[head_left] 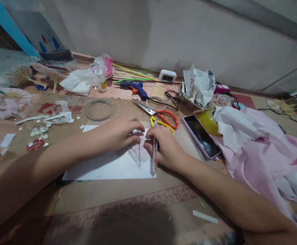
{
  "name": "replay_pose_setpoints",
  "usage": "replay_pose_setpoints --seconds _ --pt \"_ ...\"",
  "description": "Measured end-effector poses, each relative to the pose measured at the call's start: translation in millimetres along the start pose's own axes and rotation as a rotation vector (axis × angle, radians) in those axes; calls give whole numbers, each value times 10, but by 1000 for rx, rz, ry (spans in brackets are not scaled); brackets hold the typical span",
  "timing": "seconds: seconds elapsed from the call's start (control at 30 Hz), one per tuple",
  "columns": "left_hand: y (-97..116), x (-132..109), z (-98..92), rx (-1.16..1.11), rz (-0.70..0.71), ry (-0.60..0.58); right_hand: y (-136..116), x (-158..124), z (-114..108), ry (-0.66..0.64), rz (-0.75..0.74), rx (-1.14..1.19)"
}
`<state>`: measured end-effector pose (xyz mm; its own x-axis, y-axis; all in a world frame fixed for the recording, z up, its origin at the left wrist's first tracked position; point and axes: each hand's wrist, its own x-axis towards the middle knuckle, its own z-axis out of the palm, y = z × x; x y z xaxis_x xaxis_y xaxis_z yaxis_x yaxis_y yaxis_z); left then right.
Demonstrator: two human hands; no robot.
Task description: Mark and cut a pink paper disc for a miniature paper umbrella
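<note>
A white sheet of paper (107, 166) lies on the brown table in front of me. On it rests a clear plastic set square (137, 153) over a pale pink piece. My left hand (117, 133) lies on top of the set square with fingers curled, pressing it down. My right hand (166, 148) is closed around a clear pen (154, 154), its tip end pointing away from me beside the left fingertips. The two hands almost touch.
Scissors with orange and yellow handles (161, 117) lie just beyond my hands. A phone (201, 136) and pink cloth (263, 153) sit to the right. A blue glue gun (135, 87), a tape ring (98, 109) and paper scraps (48, 119) lie farther back and left.
</note>
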<state>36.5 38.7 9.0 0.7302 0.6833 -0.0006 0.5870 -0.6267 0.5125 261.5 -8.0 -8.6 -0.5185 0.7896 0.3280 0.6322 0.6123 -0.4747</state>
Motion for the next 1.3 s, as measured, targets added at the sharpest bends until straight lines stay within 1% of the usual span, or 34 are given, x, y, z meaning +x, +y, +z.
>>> replay_pose_setpoints --seconds 0.07,0.13,0.27,0.4,0.47,0.57,0.7,0.77,0.87,0.93,1.03,1.17,1.3 --pt "8 5 18 50 10 31 -2 7 5 -22 -9 -9" --pt "23 10 3 86 15 36 -2 7 11 -25 -16 9" --pt "73 -16 -114 123 -42 4 17 7 24 13 -1 49" --pt "137 -79 -211 189 -51 26 43 34 38 57 34 56" --pt "155 -96 -206 228 -54 16 44 46 38 75 44 53" --pt "133 -92 -147 244 -53 -12 24 41 14 88 75 68" --pt "51 -77 -74 233 -36 -5 7 -9 -42 106 75 204" --pt "24 -79 -69 219 -34 6 18 -35 -63 67 63 221" --pt "20 -82 -83 205 -32 0 43 -55 -82 -37 19 172" --pt "39 -79 -88 214 -35 -7 50 -55 -93 -79 1 149" --pt "91 -69 -80 240 -49 -16 42 -46 -109 -69 50 145" --pt "150 -83 -77 223 -45 -20 17 -38 -123 -60 109 155" --pt "113 -122 -94 191 -8 -3 -25 -57 -121 -63 146 173"
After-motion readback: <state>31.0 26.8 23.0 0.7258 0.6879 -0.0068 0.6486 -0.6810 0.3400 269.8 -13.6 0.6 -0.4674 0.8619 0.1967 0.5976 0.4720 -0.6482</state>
